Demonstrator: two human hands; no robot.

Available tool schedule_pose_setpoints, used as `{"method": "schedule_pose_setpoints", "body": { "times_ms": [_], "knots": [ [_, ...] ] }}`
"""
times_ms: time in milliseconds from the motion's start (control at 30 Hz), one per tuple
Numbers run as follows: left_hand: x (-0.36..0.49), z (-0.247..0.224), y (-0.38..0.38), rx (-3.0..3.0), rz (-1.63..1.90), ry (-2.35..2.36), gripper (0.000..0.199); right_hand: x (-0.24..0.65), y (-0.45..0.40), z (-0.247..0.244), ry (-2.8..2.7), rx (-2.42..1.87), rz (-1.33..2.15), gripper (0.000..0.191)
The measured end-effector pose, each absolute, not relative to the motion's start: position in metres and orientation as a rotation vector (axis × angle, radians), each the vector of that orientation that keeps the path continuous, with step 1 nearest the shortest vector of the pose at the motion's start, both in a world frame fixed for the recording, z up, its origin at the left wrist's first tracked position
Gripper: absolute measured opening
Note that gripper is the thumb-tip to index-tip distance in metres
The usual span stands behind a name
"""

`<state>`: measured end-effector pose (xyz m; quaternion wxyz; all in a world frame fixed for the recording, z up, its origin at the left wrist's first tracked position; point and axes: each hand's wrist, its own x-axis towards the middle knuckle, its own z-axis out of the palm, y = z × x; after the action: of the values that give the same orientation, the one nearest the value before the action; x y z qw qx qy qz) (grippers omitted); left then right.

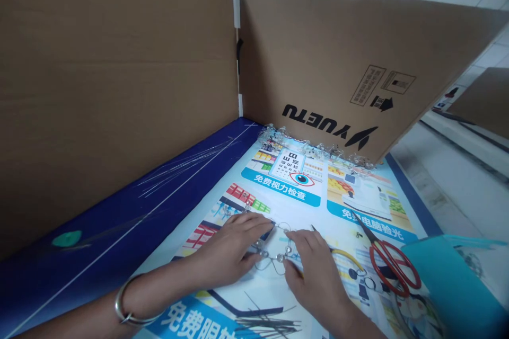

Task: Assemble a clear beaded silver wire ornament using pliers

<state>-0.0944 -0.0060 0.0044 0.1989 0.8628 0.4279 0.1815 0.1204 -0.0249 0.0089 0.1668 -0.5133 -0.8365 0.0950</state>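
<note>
My left hand [226,248] and my right hand [314,275] lie close together on a printed poster [278,196]. Between them is a thin beaded wire piece [274,255] with small silver-looking beads. My left fingers press over one end of it, and part of it is hidden beneath them. My right fingertips touch the beads at its other end. A metal bangle [127,302] circles my left wrist. Just beyond my right hand lies a curved yellow wire [348,257].
Red-handled scissors [392,267] lie to the right, beside a teal folder [453,280]. A tangle of clear beaded wire [314,148] runs along the base of a cardboard panel [318,63]. Loose thin wires [266,323] lie near the front, and others lie on a dark blue mat [119,206].
</note>
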Motion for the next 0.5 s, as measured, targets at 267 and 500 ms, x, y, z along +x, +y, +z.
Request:
{"method": "schedule_pose_setpoints", "body": {
  "times_ms": [267, 500],
  "knots": [
    [-0.088, 0.002, -0.005, 2.357, 0.576, 1.272, 0.051, 0.117, -0.022, 0.005, -2.362, -1.453, 0.256, 0.035],
    [-0.092, -0.012, -0.004, 2.339, 0.662, 1.248, 0.055, 0.116, -0.023, 0.003, -2.336, -1.458, 0.260, 0.032]
  ]
}}
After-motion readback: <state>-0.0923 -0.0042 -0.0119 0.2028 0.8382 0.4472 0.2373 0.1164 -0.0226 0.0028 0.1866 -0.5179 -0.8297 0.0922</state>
